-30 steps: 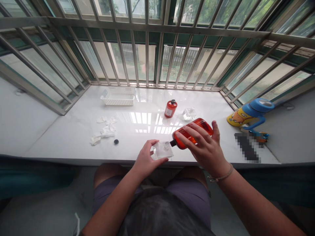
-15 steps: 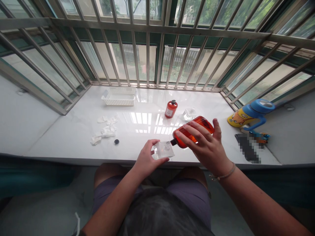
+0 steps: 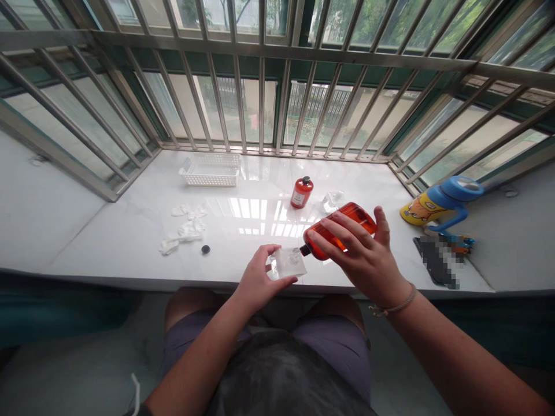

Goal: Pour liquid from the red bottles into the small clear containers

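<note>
My left hand (image 3: 261, 271) grips a small clear square container (image 3: 291, 263) by its sides, above the front edge of the white counter. In my right hand (image 3: 368, 254) is a large amber-red bottle (image 3: 321, 247), tilted with its black neck pointing down and left. The neck's end is at the container's upper right rim. Whether liquid is flowing cannot be made out. A small round black cap (image 3: 205, 249) lies to the left of my left hand.
Crumpled white tissues or gloves (image 3: 186, 231) lie at left, with a white basket (image 3: 210, 171) behind. A smaller red bottle (image 3: 302, 192) and a clear square container (image 3: 333, 200) stand mid-counter. A blue-yellow flask (image 3: 437, 202) and a blurred dark phone-like object (image 3: 433, 261) are at right.
Almost nothing differs. The tilted bottle and the container stay in nearly the same place, with only a very slight shift of the view.
</note>
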`<state>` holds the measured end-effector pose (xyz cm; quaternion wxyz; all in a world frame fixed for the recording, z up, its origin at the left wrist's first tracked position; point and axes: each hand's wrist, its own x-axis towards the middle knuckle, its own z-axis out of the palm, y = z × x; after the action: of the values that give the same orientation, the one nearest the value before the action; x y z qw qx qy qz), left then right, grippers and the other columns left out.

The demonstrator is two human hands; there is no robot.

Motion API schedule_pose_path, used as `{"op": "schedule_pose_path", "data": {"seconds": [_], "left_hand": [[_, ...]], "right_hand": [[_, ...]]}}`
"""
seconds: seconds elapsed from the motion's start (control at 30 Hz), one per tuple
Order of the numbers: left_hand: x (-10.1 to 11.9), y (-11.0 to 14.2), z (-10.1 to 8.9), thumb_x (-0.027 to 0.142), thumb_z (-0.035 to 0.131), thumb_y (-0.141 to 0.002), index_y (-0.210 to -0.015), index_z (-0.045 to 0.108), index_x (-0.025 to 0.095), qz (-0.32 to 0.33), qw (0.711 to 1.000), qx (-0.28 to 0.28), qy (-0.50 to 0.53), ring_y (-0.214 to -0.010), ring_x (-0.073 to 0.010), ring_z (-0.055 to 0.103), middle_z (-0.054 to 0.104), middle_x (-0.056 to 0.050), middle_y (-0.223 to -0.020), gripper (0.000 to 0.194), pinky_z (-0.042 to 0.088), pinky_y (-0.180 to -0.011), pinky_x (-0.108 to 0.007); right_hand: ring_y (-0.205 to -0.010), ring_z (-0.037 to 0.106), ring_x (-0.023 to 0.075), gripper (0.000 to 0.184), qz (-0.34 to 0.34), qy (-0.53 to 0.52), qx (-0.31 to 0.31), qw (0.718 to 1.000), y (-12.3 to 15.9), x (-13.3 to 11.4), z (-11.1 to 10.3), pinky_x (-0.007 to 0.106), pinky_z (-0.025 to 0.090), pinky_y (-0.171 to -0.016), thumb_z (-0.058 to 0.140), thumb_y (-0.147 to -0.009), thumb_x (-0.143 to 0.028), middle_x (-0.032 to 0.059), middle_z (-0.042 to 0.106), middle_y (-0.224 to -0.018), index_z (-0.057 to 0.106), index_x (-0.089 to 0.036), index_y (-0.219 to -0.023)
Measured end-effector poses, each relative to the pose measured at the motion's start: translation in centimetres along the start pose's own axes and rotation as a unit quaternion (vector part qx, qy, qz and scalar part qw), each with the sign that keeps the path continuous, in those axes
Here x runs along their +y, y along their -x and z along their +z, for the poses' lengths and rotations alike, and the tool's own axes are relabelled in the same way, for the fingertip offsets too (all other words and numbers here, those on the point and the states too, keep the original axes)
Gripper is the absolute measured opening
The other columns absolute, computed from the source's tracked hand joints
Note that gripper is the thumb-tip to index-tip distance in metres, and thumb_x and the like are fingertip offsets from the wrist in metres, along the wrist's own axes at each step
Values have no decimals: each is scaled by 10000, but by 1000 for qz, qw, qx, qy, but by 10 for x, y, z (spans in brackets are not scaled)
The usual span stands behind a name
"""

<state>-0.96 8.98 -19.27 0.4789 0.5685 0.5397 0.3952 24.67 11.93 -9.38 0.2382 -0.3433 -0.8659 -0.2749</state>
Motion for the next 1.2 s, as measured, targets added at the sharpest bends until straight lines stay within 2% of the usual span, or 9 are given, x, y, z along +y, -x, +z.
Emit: {"op": "schedule_pose_path", "data": {"seconds": [1.2], "left_hand": [[-3,-4,6,351,979,-673,-1288,618,267,14,1000,11,11,-1326,-324,614,651,-97,-1369,717,614,-1023,-501]], "right_hand": [[-1386,611,206,450,-35,30,-4,999,-11,7,-8,645,58,-1365,694,-1011,-146,-24,733,-1367,629,-390,-1384]]}}
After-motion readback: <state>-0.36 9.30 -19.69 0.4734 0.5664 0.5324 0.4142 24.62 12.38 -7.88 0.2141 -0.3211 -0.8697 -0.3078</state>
